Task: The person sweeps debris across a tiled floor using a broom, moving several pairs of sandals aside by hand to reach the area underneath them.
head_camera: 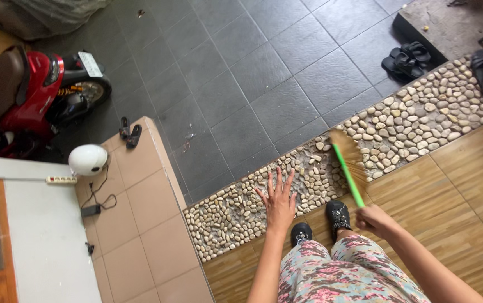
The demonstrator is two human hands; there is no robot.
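Over the pebble strip [421,112], your right hand [375,219] is closed around the green broom [347,168], bristles angled down onto the stones (a low slant keeps the tips in contact). Your left hand [279,199] hangs open, fingers spread, holding nothing. Black sandals [407,59] lie beyond; a red scooter [33,95] stands well apart.

Green-handled broom [347,163], bristles resting on pebble strip [421,112].
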